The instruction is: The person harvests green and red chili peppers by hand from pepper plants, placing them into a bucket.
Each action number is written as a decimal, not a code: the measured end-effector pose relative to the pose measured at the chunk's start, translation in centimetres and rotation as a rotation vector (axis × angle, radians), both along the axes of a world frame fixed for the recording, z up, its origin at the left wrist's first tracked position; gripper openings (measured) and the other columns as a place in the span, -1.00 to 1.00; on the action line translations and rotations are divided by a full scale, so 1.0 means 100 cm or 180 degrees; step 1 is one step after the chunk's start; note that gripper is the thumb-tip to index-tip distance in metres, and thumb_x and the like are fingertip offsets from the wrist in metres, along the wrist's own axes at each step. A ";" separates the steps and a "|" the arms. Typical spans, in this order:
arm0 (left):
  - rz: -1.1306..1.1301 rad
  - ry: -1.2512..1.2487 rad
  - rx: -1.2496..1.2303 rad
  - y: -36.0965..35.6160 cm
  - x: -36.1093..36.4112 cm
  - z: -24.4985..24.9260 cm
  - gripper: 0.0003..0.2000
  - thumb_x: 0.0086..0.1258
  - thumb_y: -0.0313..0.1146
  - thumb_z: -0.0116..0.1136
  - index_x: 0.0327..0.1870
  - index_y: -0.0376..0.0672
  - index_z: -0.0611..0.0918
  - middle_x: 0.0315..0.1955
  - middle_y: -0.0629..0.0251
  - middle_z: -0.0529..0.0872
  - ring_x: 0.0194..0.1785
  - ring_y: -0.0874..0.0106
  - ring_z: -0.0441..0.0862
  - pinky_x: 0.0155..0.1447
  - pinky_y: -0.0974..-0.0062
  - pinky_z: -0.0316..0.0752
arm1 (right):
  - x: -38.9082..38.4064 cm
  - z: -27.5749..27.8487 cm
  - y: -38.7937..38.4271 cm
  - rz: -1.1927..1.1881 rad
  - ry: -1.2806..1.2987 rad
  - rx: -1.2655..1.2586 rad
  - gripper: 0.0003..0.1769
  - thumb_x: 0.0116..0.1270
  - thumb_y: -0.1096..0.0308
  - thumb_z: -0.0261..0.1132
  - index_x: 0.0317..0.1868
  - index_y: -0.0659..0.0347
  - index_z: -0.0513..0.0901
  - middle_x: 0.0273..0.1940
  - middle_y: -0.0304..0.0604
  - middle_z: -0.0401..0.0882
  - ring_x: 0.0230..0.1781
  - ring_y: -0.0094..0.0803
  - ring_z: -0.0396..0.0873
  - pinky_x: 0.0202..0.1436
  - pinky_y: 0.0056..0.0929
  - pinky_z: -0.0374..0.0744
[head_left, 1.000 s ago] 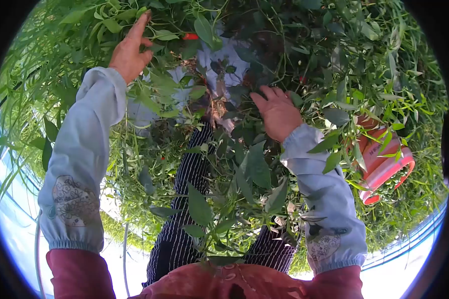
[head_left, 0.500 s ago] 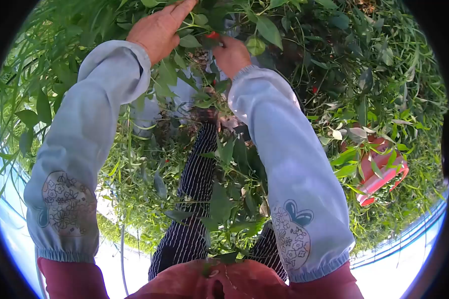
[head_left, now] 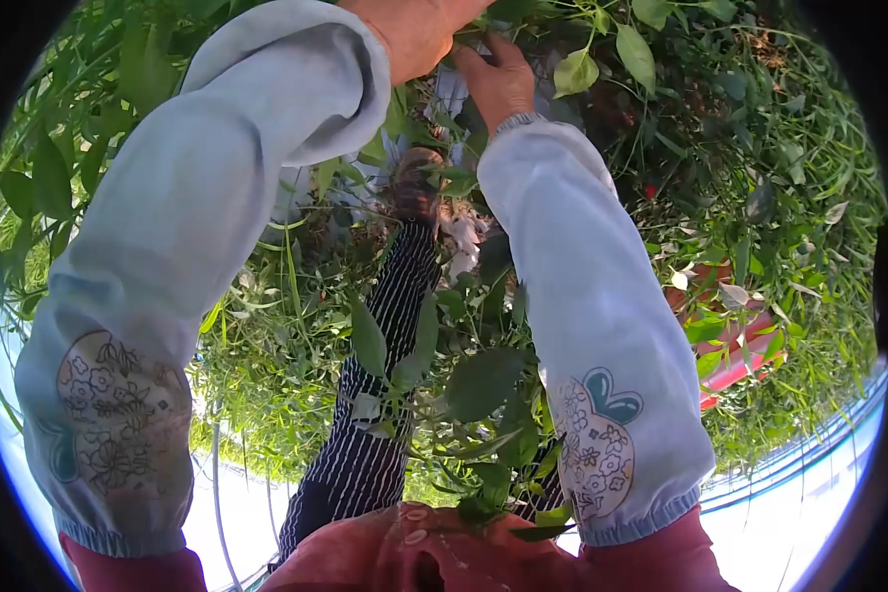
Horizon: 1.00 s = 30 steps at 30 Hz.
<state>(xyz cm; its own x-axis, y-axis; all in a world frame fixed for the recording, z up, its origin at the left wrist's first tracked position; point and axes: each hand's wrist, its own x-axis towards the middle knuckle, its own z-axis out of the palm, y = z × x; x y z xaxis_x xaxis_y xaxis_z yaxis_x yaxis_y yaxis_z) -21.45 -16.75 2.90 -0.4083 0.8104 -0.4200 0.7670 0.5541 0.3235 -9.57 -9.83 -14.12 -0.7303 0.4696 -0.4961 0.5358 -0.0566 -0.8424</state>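
Note:
My left hand (head_left: 409, 37) reaches into the pepper plants at the top edge of the view, its fingers partly cut off by the frame. Close beside it, my right hand (head_left: 500, 81) has its thumb and fingers curled in among the leaves. Whatever those fingers hold is hidden. Green leaves (head_left: 576, 71) hang just right of the right hand. Pale sleeve covers (head_left: 587, 266) with a printed patch run along both forearms.
A red plastic container (head_left: 745, 350) lies half buried in foliage at the right. Dense plants surround my striped trouser leg (head_left: 390, 335) and brown shoe (head_left: 417, 183). A small red pepper (head_left: 650, 190) shows among leaves right of my right arm.
My left hand has moved right and up, close to the right hand. The right hand has shifted slightly up and right. The red spot seen at its fingers before no longer shows.

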 end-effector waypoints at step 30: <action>-0.0144 -0.0315 0.0049 0.004 0.017 -0.013 -0.59 0.13 -0.59 0.03 0.08 -0.24 0.44 0.11 0.04 0.41 -0.10 0.05 0.56 -0.05 0.22 0.47 | 0.072 0.026 0.029 0.1347 -0.0447 -0.0335 -0.65 0.16 0.37 0.17 -0.03 0.25 0.55 -0.21 -0.07 0.63 -0.26 -0.28 0.60 -0.18 -0.45 0.53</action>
